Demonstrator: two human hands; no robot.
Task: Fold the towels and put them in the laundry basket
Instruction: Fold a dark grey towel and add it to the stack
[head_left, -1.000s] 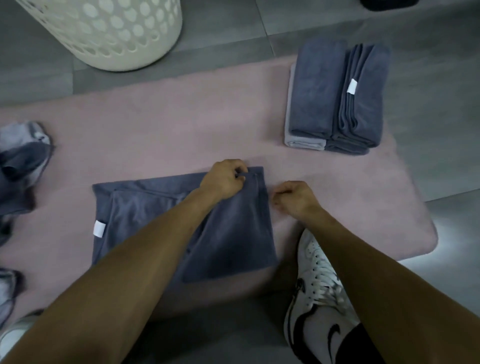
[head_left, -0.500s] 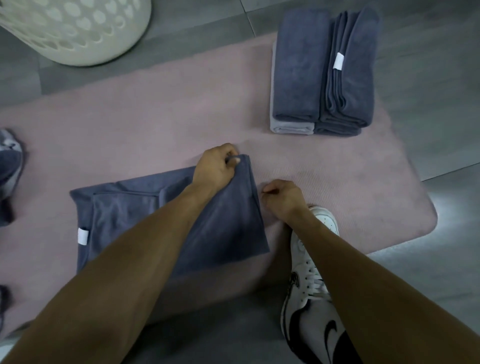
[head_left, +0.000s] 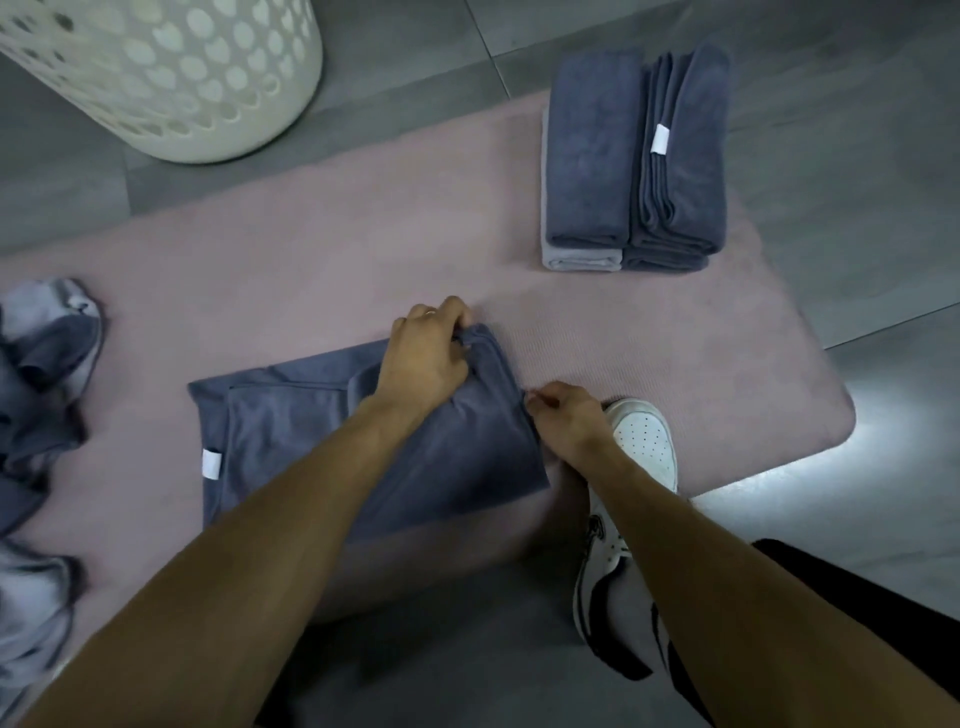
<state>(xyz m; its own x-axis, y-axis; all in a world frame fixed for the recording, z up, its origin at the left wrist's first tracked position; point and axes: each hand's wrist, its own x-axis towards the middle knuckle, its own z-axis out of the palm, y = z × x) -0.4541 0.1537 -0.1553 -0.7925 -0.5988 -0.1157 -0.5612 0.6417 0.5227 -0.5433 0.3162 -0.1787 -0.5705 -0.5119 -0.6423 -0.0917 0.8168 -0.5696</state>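
The left hand (head_left: 423, 358) grasps the far right corner of the blue towel (head_left: 322, 436), fingers curled round the bunched edge. The right hand (head_left: 566, 423) pinches the same towel's right edge, nearer the person, with thumb and fingertips closed on the hem. The towel lies partly folded on the pink mat (head_left: 363, 234), left of centre, with a white tag (head_left: 211, 463) at its near left side. The step in hand appears to be a fold of this towel: both hands hold its right side, so the next move probably calls for lifting that side and carrying it leftward over the rest, keeping the two held points level so that the edges meet squarely. A stack of folded towels (head_left: 634, 161), blue with one pale towel at the bottom, rests on the far right of the mat, well apart from the hands. The laundry basket (head_left: 171, 78), white and perforated, stands on the grey floor at the far left, beyond the mat; whether it holds any towels cannot be told. Unfolded towels (head_left: 41, 374) lie crumpled at the left edge of the view. A white shoe (head_left: 631, 467) rests on the mat's near right edge, just beside the right hand, and could crowd the towel's near right corner. Nothing lies between the towel and the basket.
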